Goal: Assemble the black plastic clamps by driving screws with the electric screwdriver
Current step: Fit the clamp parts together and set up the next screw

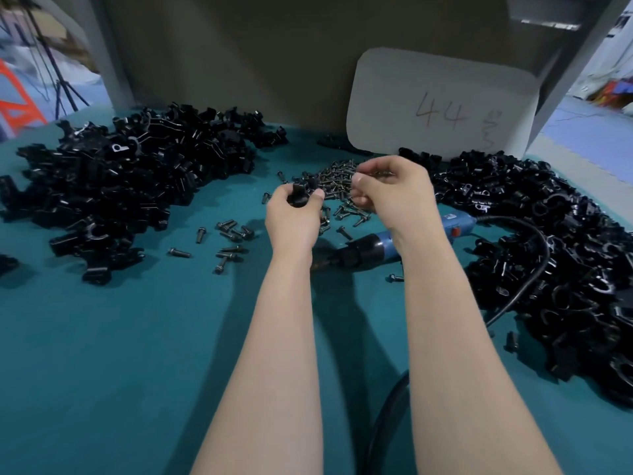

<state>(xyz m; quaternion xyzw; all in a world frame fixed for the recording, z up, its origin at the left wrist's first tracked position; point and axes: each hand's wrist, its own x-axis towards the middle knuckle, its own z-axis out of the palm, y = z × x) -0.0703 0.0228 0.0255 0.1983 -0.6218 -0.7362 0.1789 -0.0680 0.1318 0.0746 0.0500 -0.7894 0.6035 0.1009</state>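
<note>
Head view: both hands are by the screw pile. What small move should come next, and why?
Probably bring the right hand across and seat its screw in the clamp the left hand grips. It seems to pinch one, and the screwdriver lies untouched on the table.
</note>
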